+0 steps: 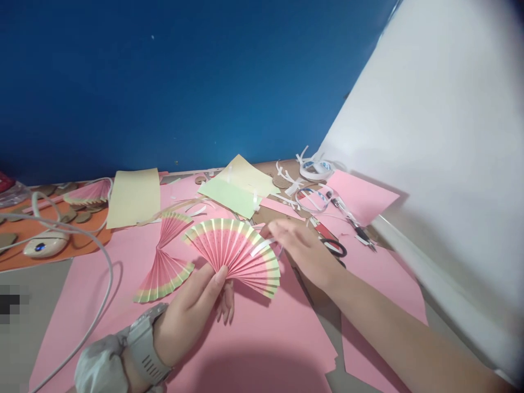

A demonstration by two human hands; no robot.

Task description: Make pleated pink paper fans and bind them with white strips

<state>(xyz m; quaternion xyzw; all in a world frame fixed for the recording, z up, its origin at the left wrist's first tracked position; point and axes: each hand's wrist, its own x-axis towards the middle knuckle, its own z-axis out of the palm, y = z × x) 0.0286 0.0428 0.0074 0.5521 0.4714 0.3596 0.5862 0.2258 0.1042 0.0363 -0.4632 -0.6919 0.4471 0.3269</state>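
Note:
A pleated paper fan, coloured like a watermelon slice with a pink middle and a green rim, is spread in my left hand. My left thumb presses on its gathered base. Beside the fan's right edge is my right hand, its fingers bent and closed together. The fingertips are partly hidden, so what they hold does not show. A thin white strip lies across the fan's right part, close to these fingers. Two more folded fan pieces, joined at a narrow point, rest to the left on pink paper.
Black-handled scissors lie right of my right hand, near a pen. Tape rolls and white scraps sit at the back. Yellow paper stands left. A cable runs to a white device. A white wall rises at right.

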